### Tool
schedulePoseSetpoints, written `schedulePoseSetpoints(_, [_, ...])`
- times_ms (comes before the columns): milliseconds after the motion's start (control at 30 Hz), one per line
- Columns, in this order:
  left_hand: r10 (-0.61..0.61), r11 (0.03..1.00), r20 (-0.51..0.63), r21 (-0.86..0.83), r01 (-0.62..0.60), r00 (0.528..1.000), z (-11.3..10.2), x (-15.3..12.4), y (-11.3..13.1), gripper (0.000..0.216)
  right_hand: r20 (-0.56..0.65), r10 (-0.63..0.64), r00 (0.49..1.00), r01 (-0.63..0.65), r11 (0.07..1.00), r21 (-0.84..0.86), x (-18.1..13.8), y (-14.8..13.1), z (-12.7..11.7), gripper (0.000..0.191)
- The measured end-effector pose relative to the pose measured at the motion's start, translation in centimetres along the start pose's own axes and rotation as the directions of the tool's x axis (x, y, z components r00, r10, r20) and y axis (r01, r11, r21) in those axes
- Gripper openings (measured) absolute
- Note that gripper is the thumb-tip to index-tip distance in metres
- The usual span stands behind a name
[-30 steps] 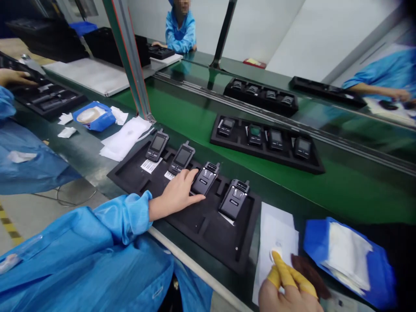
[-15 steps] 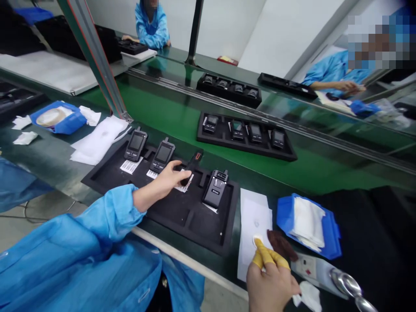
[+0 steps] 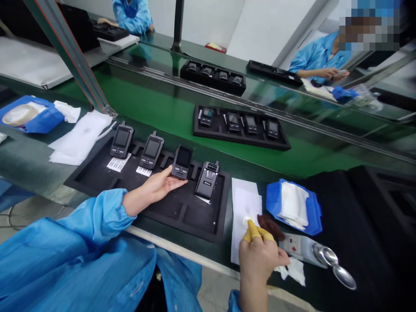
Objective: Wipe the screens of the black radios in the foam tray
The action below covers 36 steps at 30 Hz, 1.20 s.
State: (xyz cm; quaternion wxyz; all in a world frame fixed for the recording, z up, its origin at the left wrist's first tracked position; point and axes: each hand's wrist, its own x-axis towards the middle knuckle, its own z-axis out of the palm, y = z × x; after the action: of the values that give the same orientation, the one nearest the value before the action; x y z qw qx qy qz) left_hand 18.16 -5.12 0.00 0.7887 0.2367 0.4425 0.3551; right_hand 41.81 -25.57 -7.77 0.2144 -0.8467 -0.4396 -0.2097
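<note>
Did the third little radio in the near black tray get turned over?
Yes. The third radio lay back-up in the near tray before; now the left hand holds it screen-up, like its two left-side neighbours.

We cannot read the labels (image 3: pixel 117 164) lying in the black tray (image 3: pixel 97 175); the print is too small. Our right hand (image 3: pixel 260 260) covers the near edge of the white sheet (image 3: pixel 246 203), and whatever its yellow-capped fingertips (image 3: pixel 251 232) press is hidden. The blue bin (image 3: pixel 29 117) is cut by the left edge. A co-worker (image 3: pixel 320 54) at far right is blurred.
</note>
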Motion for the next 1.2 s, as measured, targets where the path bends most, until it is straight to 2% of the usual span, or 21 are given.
schedulePoseSetpoints(67, [0.022,0.999,-0.035,0.035,-0.021,0.999,-0.4,-0.1,-0.1,0.028,0.021,-0.007,1.000,0.007,1.000,-0.011,0.3,-0.6,0.2,0.018])
schedulePoseSetpoints(167, [0.100,0.990,-0.084,0.104,-0.091,0.991,-0.9,0.0,-0.3,0.019,0.031,0.034,0.999,-0.033,0.999,-0.035,1.3,-2.4,-0.8,0.023])
schedulePoseSetpoints(267, [0.188,0.963,-0.096,0.214,-0.165,0.977,-1.3,0.3,-0.5,0.015,0.036,0.119,0.992,-0.119,0.993,-0.008,2.9,-5.4,-2.5,0.031])
schedulePoseSetpoints(333, [0.258,0.924,-0.079,0.310,-0.222,0.963,-1.6,0.4,-0.7,0.017,0.127,0.069,0.989,-0.079,0.994,0.072,3.7,-8.0,-3.1,0.037])
schedulePoseSetpoints(400, [0.330,0.864,-0.039,0.416,-0.285,0.943,-1.9,0.3,-0.9,0.028,0.309,-0.008,0.951,-0.035,0.991,0.132,4.2,-10.7,-2.9,0.048])
schedulePoseSetpoints(467, [0.394,0.781,0.012,0.524,-0.341,0.919,-2.2,0.1,-1.0,0.040,0.482,-0.007,0.876,-0.056,0.992,0.117,4.4,-13.2,-2.3,0.065])
schedulePoseSetpoints(500, [0.423,0.733,0.035,0.574,-0.365,0.905,-2.3,0.0,-1.0,0.043,0.532,0.011,0.847,-0.075,0.992,0.099,4.4,-14.2,-1.9,0.073])
schedulePoseSetpoints(567, [0.479,0.634,0.077,0.658,-0.406,0.874,-2.6,-0.1,-1.0,0.044,0.571,0.042,0.820,-0.101,0.992,0.071,4.4,-15.7,-1.2,0.086])
schedulePoseSetpoints(667, [0.536,0.501,0.145,0.738,-0.452,0.831,-2.9,0.0,-0.6,0.044,0.562,0.077,0.823,-0.149,0.985,0.085,4.5,-16.3,-0.7,0.089])
schedulePoseSetpoints(733, [0.549,0.433,0.186,0.770,-0.468,0.815,-3.0,0.2,-0.4,0.045,0.550,0.129,0.825,-0.268,0.946,0.180,4.6,-16.0,-0.8,0.088])
schedulePoseSetpoints(767, [0.551,0.406,0.203,0.782,-0.473,0.809,-3.1,0.2,-0.3,0.045,0.547,0.173,0.819,-0.367,0.890,0.269,4.7,-15.9,-1.0,0.088])
schedulePoseSetpoints(833, [0.551,0.358,0.234,0.801,-0.480,0.801,-3.2,0.4,-0.2,0.045,0.558,0.258,0.789,-0.546,0.712,0.443,4.9,-15.5,-1.3,0.088])
schedulePoseSetpoints(900, [0.549,0.316,0.262,0.814,-0.487,0.794,-3.4,0.4,-0.3,0.045,0.588,0.297,0.752,-0.642,0.534,0.551,5.2,-15.3,-1.4,0.085])
schedulePoseSetpoints(967, [0.545,0.272,0.291,0.825,-0.495,0.786,-3.5,0.4,-0.4,0.045,0.623,0.285,0.728,-0.681,0.407,0.609,5.5,-15.3,-1.2,0.078])
schedulePoseSetpoints(1067, [0.543,0.198,0.338,0.838,-0.508,0.769,-3.7,0.0,-0.3,0.047,0.689,0.223,0.689,-0.723,0.156,0.673,6.3,-15.8,-0.5,0.060])
schedulePoseSetpoints(1200, [0.565,0.083,0.394,0.847,-0.525,0.725,-3.9,-1.1,0.1,0.044,0.765,0.097,0.637,-0.758,-0.106,0.644,7.1,-16.2,0.5,0.044])
